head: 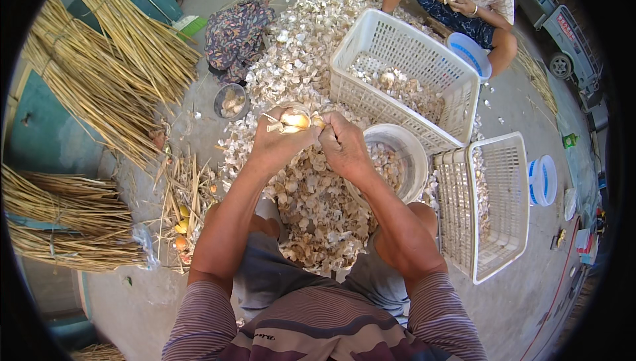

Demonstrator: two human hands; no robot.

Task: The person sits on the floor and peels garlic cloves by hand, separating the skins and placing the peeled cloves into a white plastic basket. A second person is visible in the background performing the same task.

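Note:
My left hand [283, 144] is closed around a partly broken garlic bulb [295, 121], with pale cloves and loose skin showing. Touching it from the right, my right hand [343, 144] pinches a garlic clove [318, 122] between thumb and finger. Under both hands lies a wide heap of garlic skins [318, 197], reaching down between my knees. Beside my right forearm stands a round white bucket [421, 162] with garlic pieces inside. Behind it is a large white plastic crate [405, 38] partly filled with garlic and skins.
A second white crate [521, 212] stands at right, near a small bucket [548, 180]. Another person [462, 8] sits at top right holding garlic, beside a blue-white bucket [469, 55]. Bundles of dry stalks [104, 67], a patterned cloth [233, 33] and a small bowl [231, 101] lie left.

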